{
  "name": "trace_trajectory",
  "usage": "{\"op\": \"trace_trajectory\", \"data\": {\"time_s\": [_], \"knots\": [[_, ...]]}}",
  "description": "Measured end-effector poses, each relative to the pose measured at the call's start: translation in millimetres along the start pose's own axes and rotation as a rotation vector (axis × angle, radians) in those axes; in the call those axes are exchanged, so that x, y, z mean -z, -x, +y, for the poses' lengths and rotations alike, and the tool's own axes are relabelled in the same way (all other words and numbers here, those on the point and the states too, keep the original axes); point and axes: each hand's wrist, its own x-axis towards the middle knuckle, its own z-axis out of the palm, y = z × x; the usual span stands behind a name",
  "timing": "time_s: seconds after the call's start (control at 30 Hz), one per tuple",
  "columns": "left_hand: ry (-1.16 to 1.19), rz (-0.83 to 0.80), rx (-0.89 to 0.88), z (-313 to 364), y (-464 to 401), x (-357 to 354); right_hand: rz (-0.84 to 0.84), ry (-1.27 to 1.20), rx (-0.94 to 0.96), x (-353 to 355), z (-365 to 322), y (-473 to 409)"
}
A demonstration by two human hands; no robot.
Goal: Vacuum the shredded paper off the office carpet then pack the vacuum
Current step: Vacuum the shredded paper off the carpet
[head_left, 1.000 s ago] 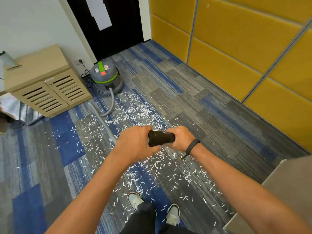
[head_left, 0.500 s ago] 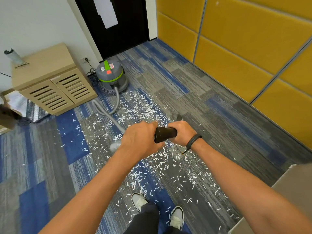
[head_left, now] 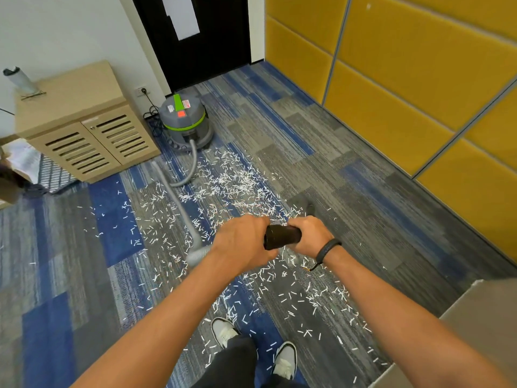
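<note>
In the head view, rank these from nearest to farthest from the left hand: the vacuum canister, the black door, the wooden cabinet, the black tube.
From the left hand:
1. Black tube, gripped, just to its right.
2. Vacuum canister, ahead on the carpet.
3. Wooden cabinet, ahead on the left; close to the canister's rank, hard to separate.
4. Black door, far end.

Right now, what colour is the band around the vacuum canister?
Bright green band on the grey vacuum canister; head view.

Vacuum [head_left: 186,119] stickers too small to read
</note>
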Motion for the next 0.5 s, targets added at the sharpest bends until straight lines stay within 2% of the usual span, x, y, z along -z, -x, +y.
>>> {"op": "trace_trajectory", "data": {"time_s": [0.5], "knots": [[0.053,-0.004,-0.086,7,5,-8,-0.010,0.108,-0.048,7,4,33]]}}
